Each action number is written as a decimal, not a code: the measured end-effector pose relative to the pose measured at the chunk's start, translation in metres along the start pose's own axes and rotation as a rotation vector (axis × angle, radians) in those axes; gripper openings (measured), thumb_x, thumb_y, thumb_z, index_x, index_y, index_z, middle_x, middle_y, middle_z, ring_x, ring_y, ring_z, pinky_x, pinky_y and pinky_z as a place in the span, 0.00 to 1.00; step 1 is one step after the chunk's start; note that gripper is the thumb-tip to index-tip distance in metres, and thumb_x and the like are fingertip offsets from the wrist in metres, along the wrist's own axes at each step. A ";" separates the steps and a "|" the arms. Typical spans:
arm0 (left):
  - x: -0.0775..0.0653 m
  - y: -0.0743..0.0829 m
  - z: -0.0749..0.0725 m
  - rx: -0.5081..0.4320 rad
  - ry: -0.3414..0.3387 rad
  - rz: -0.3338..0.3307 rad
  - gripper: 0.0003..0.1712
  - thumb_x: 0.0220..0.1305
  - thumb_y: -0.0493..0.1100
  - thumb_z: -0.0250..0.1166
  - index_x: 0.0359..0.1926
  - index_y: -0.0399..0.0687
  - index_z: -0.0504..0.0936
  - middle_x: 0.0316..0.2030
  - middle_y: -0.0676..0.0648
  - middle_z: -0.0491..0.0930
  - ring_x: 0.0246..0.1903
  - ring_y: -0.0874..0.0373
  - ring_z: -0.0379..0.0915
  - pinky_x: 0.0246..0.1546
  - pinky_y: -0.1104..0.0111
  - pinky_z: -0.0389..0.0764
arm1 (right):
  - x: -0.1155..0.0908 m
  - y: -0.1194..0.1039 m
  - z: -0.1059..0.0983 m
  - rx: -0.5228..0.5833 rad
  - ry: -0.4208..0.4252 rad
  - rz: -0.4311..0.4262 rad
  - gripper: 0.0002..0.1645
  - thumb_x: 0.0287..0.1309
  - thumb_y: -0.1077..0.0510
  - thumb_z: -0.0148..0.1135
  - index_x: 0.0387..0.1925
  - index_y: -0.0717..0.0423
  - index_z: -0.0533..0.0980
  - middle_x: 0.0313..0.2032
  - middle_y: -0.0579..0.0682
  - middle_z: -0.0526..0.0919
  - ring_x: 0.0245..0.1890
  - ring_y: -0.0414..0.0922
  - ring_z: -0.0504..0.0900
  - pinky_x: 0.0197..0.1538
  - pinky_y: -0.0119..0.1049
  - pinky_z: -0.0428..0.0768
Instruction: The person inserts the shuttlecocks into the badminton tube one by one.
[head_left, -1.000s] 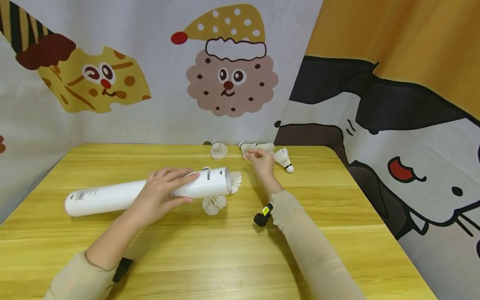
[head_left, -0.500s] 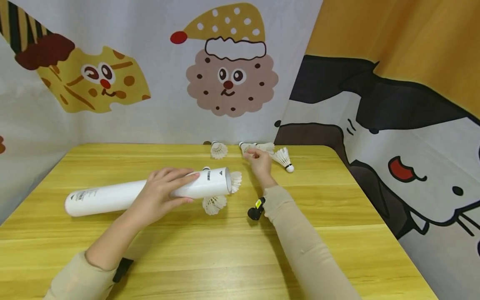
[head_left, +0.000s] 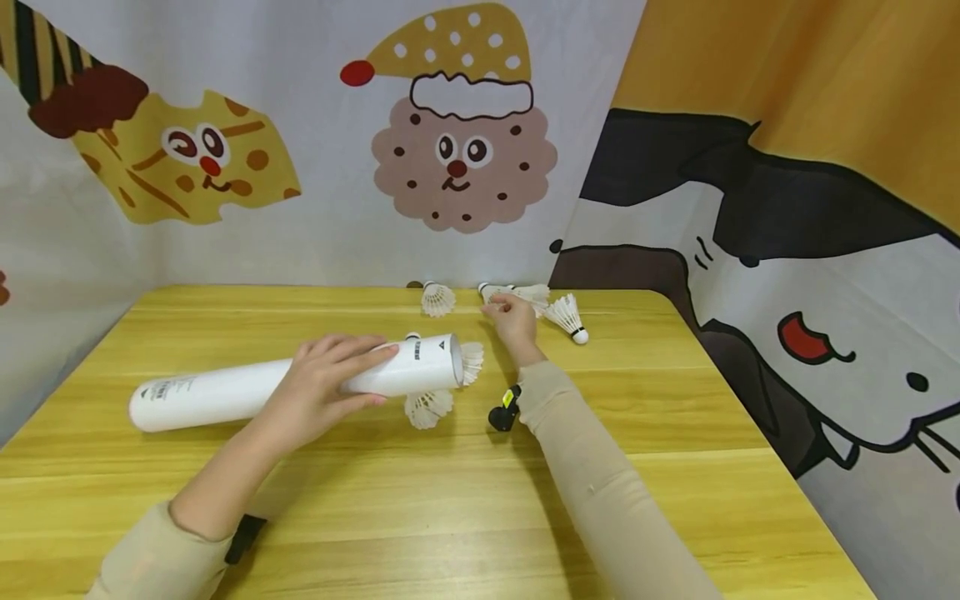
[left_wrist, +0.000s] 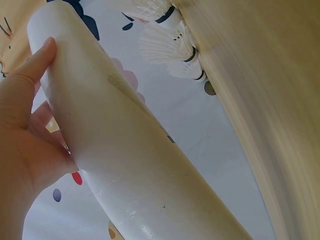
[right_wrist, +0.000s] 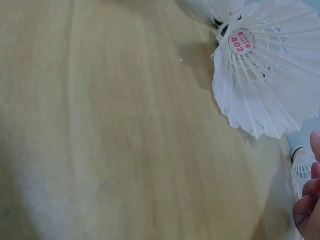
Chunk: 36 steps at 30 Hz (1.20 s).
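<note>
My left hand (head_left: 318,387) grips a long white shuttlecock tube (head_left: 213,396), which slants across the table with its round end to the right. The left wrist view shows the thumb along the tube (left_wrist: 110,120). Feathered shuttlecocks peek out around the tube's right end, one below (head_left: 429,409) and one beyond (head_left: 472,363). At the back, my right hand (head_left: 516,329) hovers with loosely bent fingers by a pair of shuttlecocks (head_left: 534,293), partly covering them. In the right wrist view, a white shuttlecock (right_wrist: 270,65) lies near its fingers (right_wrist: 311,189); nothing shows between them.
One shuttlecock (head_left: 438,300) lies at the table's back edge, and another (head_left: 567,318) sits right of my right hand. The wooden table (head_left: 420,517) meets a cartoon-printed curtain (head_left: 315,250) behind. Black cameras are strapped at both wrists.
My right hand has drifted slightly left and back, past the shuttlecocks, which stay in place. The left hand and the tube have kept still.
</note>
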<state>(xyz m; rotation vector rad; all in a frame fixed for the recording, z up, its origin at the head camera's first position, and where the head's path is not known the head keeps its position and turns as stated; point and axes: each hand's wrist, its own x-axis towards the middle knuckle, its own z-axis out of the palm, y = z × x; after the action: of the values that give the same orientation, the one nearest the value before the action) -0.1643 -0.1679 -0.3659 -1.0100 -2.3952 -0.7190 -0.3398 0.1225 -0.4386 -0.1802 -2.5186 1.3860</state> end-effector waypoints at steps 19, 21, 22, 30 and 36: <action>-0.002 0.001 -0.001 -0.004 0.003 -0.005 0.41 0.45 0.47 0.77 0.64 0.58 0.74 0.59 0.48 0.75 0.52 0.50 0.68 0.47 0.52 0.61 | 0.003 0.003 0.004 -0.129 -0.045 0.006 0.14 0.55 0.53 0.71 0.43 0.52 0.85 0.42 0.48 0.83 0.37 0.45 0.77 0.37 0.37 0.72; -0.002 0.001 0.000 -0.005 0.004 -0.001 0.40 0.46 0.48 0.76 0.64 0.58 0.74 0.59 0.48 0.75 0.52 0.50 0.68 0.46 0.53 0.61 | 0.002 0.004 0.004 -0.156 -0.041 0.004 0.13 0.55 0.52 0.71 0.42 0.51 0.86 0.41 0.47 0.83 0.36 0.45 0.77 0.37 0.37 0.72; -0.002 0.001 0.000 -0.006 0.006 0.002 0.40 0.47 0.50 0.75 0.64 0.58 0.74 0.59 0.48 0.75 0.52 0.50 0.69 0.45 0.53 0.61 | 0.002 0.004 0.004 -0.166 -0.039 0.003 0.13 0.55 0.52 0.71 0.42 0.50 0.86 0.41 0.47 0.83 0.36 0.45 0.77 0.37 0.37 0.72; -0.001 0.001 0.000 -0.017 0.008 0.011 0.39 0.48 0.51 0.75 0.64 0.58 0.75 0.59 0.48 0.75 0.53 0.49 0.68 0.45 0.54 0.61 | 0.002 0.007 0.007 -0.191 -0.001 0.006 0.10 0.55 0.52 0.70 0.38 0.50 0.87 0.36 0.47 0.83 0.34 0.44 0.77 0.36 0.38 0.72; -0.003 0.001 -0.002 -0.007 -0.004 0.000 0.42 0.44 0.46 0.78 0.64 0.58 0.74 0.59 0.48 0.74 0.53 0.49 0.68 0.45 0.55 0.61 | 0.001 0.009 0.010 -0.167 0.032 -0.007 0.07 0.57 0.52 0.69 0.36 0.49 0.87 0.38 0.45 0.84 0.36 0.43 0.78 0.39 0.38 0.73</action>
<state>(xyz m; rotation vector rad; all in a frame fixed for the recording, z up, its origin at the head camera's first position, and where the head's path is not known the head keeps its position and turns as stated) -0.1610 -0.1700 -0.3654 -1.0152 -2.3973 -0.7263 -0.3432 0.1195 -0.4511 -0.2230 -2.6048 1.1608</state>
